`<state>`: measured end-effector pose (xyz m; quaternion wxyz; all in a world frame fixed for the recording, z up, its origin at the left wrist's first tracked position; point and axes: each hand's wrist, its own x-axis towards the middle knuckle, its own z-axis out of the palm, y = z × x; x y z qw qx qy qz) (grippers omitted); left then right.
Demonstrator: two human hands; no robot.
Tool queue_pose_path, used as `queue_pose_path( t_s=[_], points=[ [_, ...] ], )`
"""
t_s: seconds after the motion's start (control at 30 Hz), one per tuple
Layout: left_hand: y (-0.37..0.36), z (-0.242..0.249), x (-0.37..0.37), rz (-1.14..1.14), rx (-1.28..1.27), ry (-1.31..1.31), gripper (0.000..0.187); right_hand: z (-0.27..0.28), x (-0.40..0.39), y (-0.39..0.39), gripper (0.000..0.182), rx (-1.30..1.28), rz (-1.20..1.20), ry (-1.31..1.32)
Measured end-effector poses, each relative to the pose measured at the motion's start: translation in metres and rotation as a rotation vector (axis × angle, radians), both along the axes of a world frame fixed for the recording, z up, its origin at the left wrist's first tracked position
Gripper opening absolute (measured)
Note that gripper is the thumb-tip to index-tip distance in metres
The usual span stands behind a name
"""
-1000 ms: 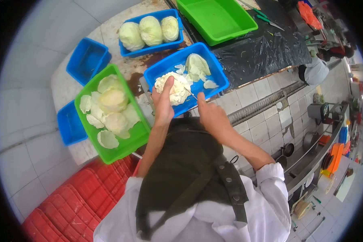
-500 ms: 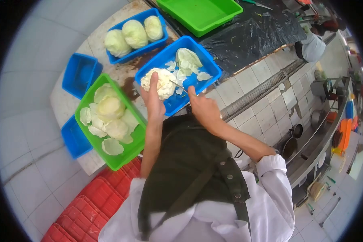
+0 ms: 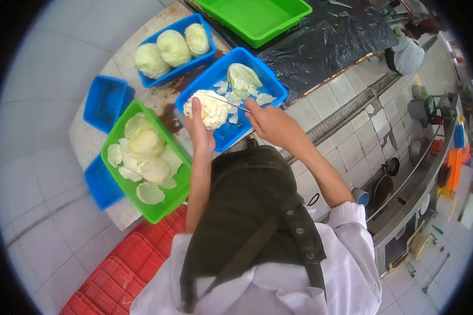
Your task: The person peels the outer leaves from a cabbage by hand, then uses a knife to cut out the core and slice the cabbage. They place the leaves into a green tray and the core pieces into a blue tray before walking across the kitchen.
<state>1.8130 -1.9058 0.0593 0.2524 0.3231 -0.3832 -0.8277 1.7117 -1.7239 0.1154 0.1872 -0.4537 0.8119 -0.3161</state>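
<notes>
My left hand (image 3: 198, 128) is closed around a pale cabbage (image 3: 213, 111) with a crinkled, cut-looking face, its thumb pressed along the near side. In my right hand (image 3: 272, 123) is a knife (image 3: 239, 107); its thin blade lies against the top of the cabbage. Both hands work over a blue tray (image 3: 227, 137). Inside that tray lie a green-white cabbage piece (image 3: 245, 77) and several torn leaf scraps. My right hand's fingers hide the knife's handle.
A blue tray (image 3: 186, 68) holds three whole cabbages (image 3: 172, 48). Left stands a green tray (image 3: 165, 214) of cabbage leaves, near blue containers (image 3: 102, 105). Another green tray (image 3: 257, 35) sits at the back. Red crates (image 3: 126, 262) are below; a person (image 3: 406, 55) is far right.
My right hand has moved slightly right, and the knife has swung from the cabbage's right side to lie across its top. My left hand keeps hold of the cabbage.
</notes>
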Motion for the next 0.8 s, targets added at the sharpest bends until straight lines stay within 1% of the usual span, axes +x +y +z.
queue_pose_path(
  t_s=[0.03,0.1,0.2,0.23,0.3,0.4,0.43,0.5,0.53,0.6,0.63,0.67,0.7,0.73,0.8],
  points=[
    [-0.001,0.003,0.001,0.008,-0.008,-0.001,0.041,0.005,0.001,0.003,0.018,0.016,-0.001,-0.001],
    [0.0,0.007,0.0,0.104,-0.117,0.069,0.043,0.007,0.002,0.005,0.018,0.026,0.0,0.001],
    [0.0,0.015,0.003,0.114,-0.181,0.088,0.048,0.004,0.004,0.006,0.019,0.021,0.0,0.012],
    [0.0,0.015,0.004,0.116,-0.183,0.088,0.048,0.004,0.004,0.006,0.019,0.019,0.01,0.025],
    [0.0,0.014,0.004,0.15,-0.273,0.014,0.047,0.004,0.003,0.007,0.019,0.015,0.022,0.038],
    [-0.001,0.01,0.006,0.164,-0.349,0.012,0.048,0.01,0.002,0.007,0.019,0.048,0.06,0.032],
    [0.0,0.011,0.006,0.166,-0.35,0.011,0.048,0.014,0.002,0.006,0.019,0.094,0.045,0.077],
    [0.007,0.016,0.005,0.187,-0.562,-0.073,0.05,0.013,0.005,0.003,0.02,0.139,0.031,0.119],
    [0.011,0.02,0.003,0.188,-0.563,-0.076,0.05,0.008,0.009,-0.002,0.022,0.182,0.003,0.173],
    [0.019,0.029,-0.004,0.29,-0.443,-0.062,0.062,-0.002,0.02,-0.012,0.025,0.221,-0.022,0.233],
    [0.019,0.029,-0.007,0.292,-0.445,-0.058,0.062,-0.007,0.032,-0.017,0.025,0.239,-0.12,0.267],
    [0.02,0.029,-0.009,0.328,-0.33,-0.069,0.063,-0.013,0.044,-0.022,0.024,0.259,-0.219,0.298],
    [0.021,0.028,-0.01,0.363,-0.212,-0.08,0.064,-0.018,0.051,-0.029,0.026,0.253,-0.256,0.299],
    [0.021,0.024,-0.009,0.362,-0.209,-0.08,0.064,-0.02,0.052,-0.03,0.026,0.256,-0.256,0.3],
    [0.013,0.014,-0.002,0.296,-0.104,-0.021,0.064,-0.021,0.05,-0.033,0.025,0.195,-0.228,0.301]
  ],
)
